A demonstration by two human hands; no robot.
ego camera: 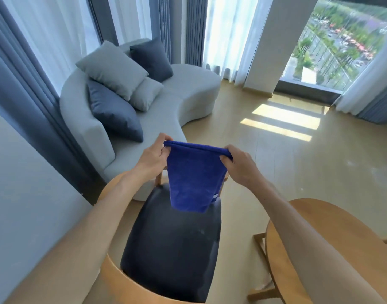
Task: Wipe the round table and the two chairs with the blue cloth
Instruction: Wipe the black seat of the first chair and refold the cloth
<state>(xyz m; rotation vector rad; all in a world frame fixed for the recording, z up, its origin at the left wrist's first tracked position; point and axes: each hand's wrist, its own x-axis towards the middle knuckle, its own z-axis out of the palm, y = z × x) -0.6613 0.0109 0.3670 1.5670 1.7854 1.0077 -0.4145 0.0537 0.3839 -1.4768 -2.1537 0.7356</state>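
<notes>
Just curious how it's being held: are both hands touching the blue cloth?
Touching. The head view shows the left hand and right hand each pinching a top corner of the blue cloth, which hangs between them.

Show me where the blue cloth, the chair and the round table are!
blue cloth point(193, 183): head view, middle of the hanging fabric.
chair point(170, 249): head view, middle of the dark seat cushion.
round table point(332, 233): head view, bare wooden top near the right forearm.
</notes>
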